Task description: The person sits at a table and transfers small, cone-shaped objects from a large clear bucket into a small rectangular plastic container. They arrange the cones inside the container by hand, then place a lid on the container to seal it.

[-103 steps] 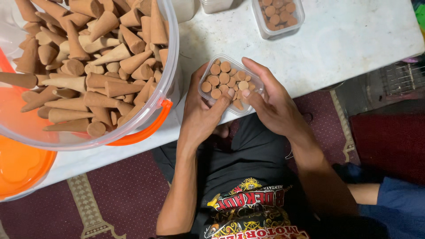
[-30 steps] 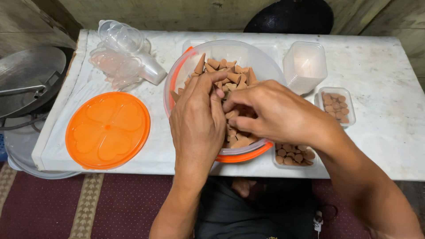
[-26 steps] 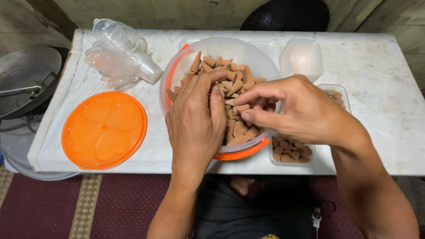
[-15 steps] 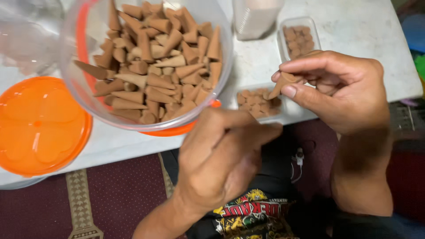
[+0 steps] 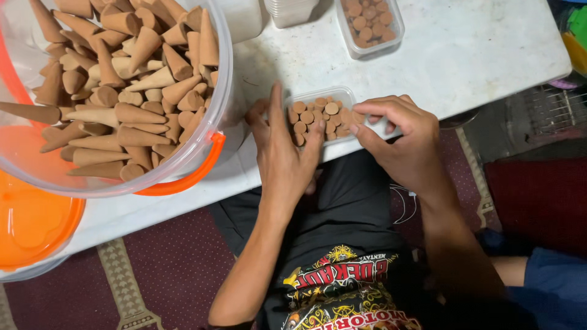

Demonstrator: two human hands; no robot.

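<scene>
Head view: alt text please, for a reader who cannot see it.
Two bare hands, left hand and right hand, flank a small clear tray of brown cones at the white table edge. A large clear tub of loose cones stands to the left.

Bare forearms, black shirt (colourful print), black trousers

A white table carries a clear cone-filled tub at left. A small clear tray sits at the near edge, another tray farther off, an orange lid near left.

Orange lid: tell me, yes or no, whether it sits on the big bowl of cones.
No, the orange lid lies flat beside the bowl, which is open.
</scene>
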